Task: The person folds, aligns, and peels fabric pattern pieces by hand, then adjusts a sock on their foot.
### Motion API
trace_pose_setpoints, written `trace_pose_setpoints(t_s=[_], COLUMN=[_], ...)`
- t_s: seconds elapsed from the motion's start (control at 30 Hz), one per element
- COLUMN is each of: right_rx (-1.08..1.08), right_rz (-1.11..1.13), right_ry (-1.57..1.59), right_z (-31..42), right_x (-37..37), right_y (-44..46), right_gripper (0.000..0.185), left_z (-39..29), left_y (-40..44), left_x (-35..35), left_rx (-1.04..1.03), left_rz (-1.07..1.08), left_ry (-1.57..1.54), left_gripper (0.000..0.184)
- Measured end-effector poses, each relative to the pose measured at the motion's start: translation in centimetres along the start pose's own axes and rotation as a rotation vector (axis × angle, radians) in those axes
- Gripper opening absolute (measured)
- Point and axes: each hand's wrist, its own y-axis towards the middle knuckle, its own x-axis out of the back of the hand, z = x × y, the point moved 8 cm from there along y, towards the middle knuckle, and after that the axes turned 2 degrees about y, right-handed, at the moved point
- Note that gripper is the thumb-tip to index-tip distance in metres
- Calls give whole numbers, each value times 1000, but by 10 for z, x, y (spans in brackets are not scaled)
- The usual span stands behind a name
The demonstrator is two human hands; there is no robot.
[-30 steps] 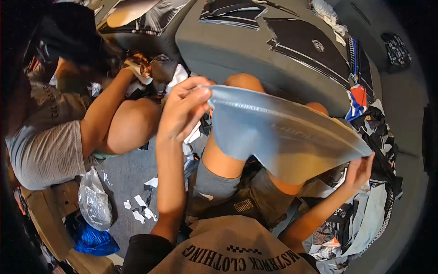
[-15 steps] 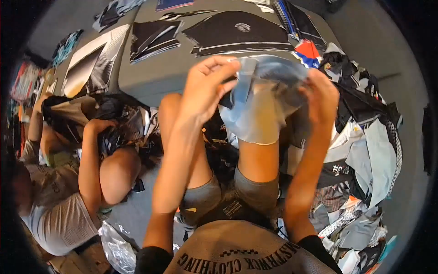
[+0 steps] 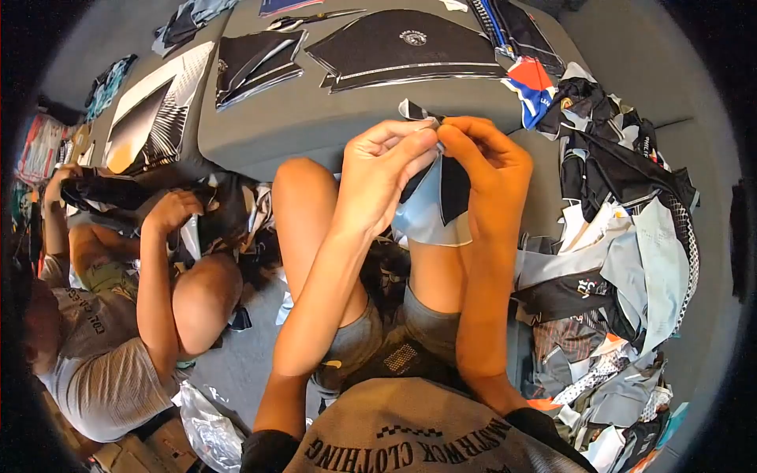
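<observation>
A light blue and black fabric piece (image 3: 426, 206) hangs folded between my hands, above my knees. My left hand (image 3: 388, 169) pinches its upper edge with thumb and fingers. Close beside it, fingertips nearly touching, my right hand (image 3: 490, 169) pinches the same edge from the other side. A small black and white corner (image 3: 414, 110) of cloth sticks up above the fingertips. The lower part of the fabric is partly hidden behind my hands.
Black fabric panels (image 3: 410, 51) and scissors (image 3: 319, 19) lie on the grey sofa (image 3: 244, 142). Heaped cloth pieces (image 3: 646, 268) lie at the right. Another person (image 3: 110, 339) sits at the left, handling dark cloth. A clear plastic bag (image 3: 209, 430) lies on the floor.
The fabric was stretched wide, then gathered inward, and now hangs folded. My right hand has moved left and up to meet my left hand. The view has shifted, showing more of the sofa.
</observation>
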Motion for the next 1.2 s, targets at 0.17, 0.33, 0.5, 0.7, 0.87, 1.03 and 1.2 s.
trace_pose_setpoints(t_s=[0.17,0.33,0.5,0.7,0.87,1.03,1.2], right_rx=[11,71,102,51,102,191,231], right_rz=[54,92,79,42,37,68,64], right_ry=[10,-79,-76,-43,-103,-200,-241], right_z=[-5,2,5,2,3,4,5], right_x=[-4,-4,-1,7,8,1,1], right_y=[2,4,2,4,2,0,-1], right_gripper=[13,11,11,12,11,11,10], left_z=[1,2,6,7,12,12,13], left_y=[-2,-4,-5,-5,-5,-6,-6], left_x=[7,6,4,9,7,6,4], left_rx=[6,24,10,8,23,9,-18], left_rz=[32,55,33,7,6,-1,3], left_ry=[-1,18,-9,21,25,-5,-51], left_gripper=[11,13,15,16,16,16,17])
